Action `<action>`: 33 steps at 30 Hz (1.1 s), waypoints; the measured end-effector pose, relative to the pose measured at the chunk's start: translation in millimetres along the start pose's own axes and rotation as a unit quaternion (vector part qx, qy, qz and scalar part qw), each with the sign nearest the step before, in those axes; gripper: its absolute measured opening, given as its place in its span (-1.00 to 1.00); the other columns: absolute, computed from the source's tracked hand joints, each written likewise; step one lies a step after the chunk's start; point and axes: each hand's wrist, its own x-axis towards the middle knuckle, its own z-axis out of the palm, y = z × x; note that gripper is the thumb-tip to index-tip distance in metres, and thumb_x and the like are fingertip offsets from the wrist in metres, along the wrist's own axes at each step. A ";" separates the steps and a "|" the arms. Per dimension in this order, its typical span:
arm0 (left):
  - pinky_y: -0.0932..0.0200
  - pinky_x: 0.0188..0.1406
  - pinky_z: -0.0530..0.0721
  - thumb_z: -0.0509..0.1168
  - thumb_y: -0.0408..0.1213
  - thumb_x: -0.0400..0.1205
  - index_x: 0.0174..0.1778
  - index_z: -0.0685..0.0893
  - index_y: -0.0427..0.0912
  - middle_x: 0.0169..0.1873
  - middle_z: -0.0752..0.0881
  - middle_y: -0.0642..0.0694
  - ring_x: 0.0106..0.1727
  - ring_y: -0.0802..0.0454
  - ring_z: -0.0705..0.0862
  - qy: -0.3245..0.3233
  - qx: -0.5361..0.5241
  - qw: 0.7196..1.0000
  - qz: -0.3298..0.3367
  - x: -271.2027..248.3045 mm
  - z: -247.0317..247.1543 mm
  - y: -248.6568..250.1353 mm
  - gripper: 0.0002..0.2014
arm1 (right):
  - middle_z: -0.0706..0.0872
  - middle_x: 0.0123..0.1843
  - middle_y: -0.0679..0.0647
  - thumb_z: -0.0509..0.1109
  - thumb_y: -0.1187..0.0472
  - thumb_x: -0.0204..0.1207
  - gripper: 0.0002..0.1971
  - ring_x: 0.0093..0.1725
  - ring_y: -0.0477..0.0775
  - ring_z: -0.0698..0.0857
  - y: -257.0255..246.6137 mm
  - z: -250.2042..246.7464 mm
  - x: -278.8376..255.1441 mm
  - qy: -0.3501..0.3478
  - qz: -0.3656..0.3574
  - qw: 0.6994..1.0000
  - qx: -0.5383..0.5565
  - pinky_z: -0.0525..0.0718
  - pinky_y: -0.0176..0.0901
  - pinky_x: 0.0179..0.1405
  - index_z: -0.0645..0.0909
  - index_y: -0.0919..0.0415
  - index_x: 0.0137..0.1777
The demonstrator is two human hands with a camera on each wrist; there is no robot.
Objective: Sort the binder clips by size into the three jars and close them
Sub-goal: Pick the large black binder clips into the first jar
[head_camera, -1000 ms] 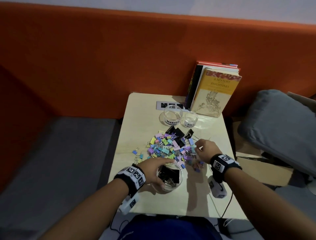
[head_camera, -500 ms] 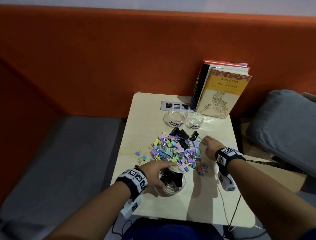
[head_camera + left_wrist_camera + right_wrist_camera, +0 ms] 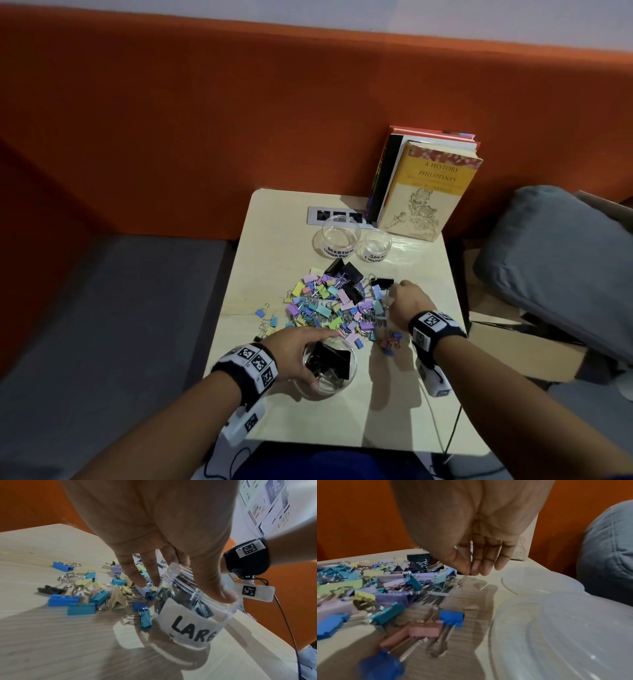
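Note:
A pile of pastel binder clips (image 3: pixel 329 308) with a few large black clips (image 3: pixel 349 274) lies mid-table. My left hand (image 3: pixel 301 353) grips the rim of the clear jar (image 3: pixel 192 615) labelled "LARG…", which stands near the front edge and holds black clips (image 3: pixel 330 358). My right hand (image 3: pixel 406 301) is at the pile's right edge, beside a black clip (image 3: pixel 382 283). Its thumb and forefinger (image 3: pixel 469 572) pinch a thin wire handle (image 3: pixel 462 579); which clip the handle belongs to is hidden. The medium jar (image 3: pixel 337 240) and small jar (image 3: pixel 376 247) stand open behind the pile, and I see no clips inside them.
Translucent lids (image 3: pixel 539 582) (image 3: pixel 573 628) lie on the table right of the pile. Upright books (image 3: pixel 428 192) and a marker strip (image 3: pixel 318 216) stand at the back of the small table (image 3: pixel 274 240). A grey cushion (image 3: pixel 555 260) lies right; orange padded wall behind.
My right hand has moved back along the pile's right edge to the black clip there and pinched a wire handle. The left hand stays on the large jar. The head view shifted.

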 end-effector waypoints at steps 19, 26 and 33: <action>-0.05 0.55 0.43 0.67 -0.22 0.34 0.62 0.29 0.37 0.62 0.40 0.13 0.58 0.01 0.41 -0.005 0.008 1.000 -0.014 -6.4 -1.0 6.6 0.00 | 0.55 0.15 0.24 0.29 0.35 0.53 -0.75 0.08 0.30 0.63 4.7 10.7 6.6 0.009 -0.016 1.000 0.011 0.67 0.01 0.12 0.64 0.29 0.19; -0.02 0.55 0.42 0.67 -0.22 0.35 0.62 0.29 0.38 0.61 0.40 0.16 0.58 0.03 0.40 0.000 0.009 1.000 -0.003 -6.2 -0.2 4.0 -0.01 | 0.71 0.05 0.31 0.26 0.38 0.57 -0.86 0.04 0.31 0.69 6.0 3.7 -1.1 -0.010 0.022 1.000 0.018 0.53 -0.09 -0.19 0.57 0.31 0.09; 0.12 0.50 0.37 0.67 -0.21 0.36 0.63 0.30 0.36 0.61 0.41 0.16 0.58 0.06 0.40 0.006 0.009 1.000 0.011 -4.4 1.6 0.6 -0.02 | 0.71 -0.07 0.26 0.33 0.20 0.58 -0.90 -0.02 0.31 0.69 2.9 -17.1 -11.1 0.026 0.038 0.995 0.087 0.49 -0.11 -0.25 0.49 0.23 -0.08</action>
